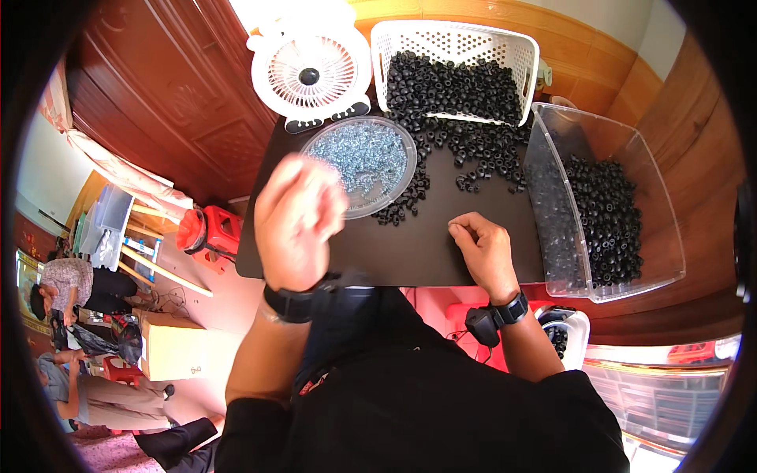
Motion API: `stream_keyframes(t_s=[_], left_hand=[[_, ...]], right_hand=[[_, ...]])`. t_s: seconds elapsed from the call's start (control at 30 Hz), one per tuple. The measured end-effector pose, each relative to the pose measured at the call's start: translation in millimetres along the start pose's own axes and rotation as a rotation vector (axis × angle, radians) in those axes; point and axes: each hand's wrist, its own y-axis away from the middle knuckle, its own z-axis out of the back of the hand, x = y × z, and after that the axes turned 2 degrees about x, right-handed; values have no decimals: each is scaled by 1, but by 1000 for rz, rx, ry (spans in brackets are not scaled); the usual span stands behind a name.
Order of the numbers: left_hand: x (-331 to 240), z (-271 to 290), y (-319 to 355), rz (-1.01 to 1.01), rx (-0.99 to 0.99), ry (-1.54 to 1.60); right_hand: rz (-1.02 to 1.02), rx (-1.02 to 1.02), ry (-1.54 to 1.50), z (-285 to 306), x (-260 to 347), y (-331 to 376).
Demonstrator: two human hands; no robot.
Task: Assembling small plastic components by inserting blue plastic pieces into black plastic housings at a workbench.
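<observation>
My left hand (300, 217) is raised beside the near-left rim of a round clear tray (410, 167) and covers part of it. Motion smears its fingers, so their pose is unclear. In the tray lie many small clear bluish pieces (367, 150). My right hand (483, 248) is at the dark tabletop (426, 256), near its front edge, with the fingers curled closed. Anything inside that hand is hidden. Loose black ring-shaped parts (489, 154) are spread over the table beyond the hands, some against the tray's right side.
A white perforated basket (453, 30) of black parts stands at the back, beside a white fan (309, 75). On the right a clear plastic bin (579, 225) holds more. Red stools (221, 232) and a cardboard box (169, 344) stand left, near other people.
</observation>
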Motion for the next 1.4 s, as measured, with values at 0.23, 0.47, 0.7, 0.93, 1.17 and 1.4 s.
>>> stream_keyframes(t_s=[0.23, 0.47, 0.7, 0.93, 1.17, 1.4], left_hand=[[-97, -58, -91, -164, 715, 541], [-40, 8, -72, -181, 211, 372], [-10, 57, -41, -41, 18, 153], [24, 84, -50, 133, 115, 165], [67, 117, -57, 233, 55, 197], [100, 136, -54, 364, -75, 230]], right_hand=[[-55, -34, -266, 7, -2, -3], [-159, 32, -262, -3, -5, -7], [-134, -15, -107, -6, 2, -10], [-157, 62, 39, 0, 10, -17], [68, 21, 284, -20, 45, -64], [242, 101, 401, -58, 52, -105]])
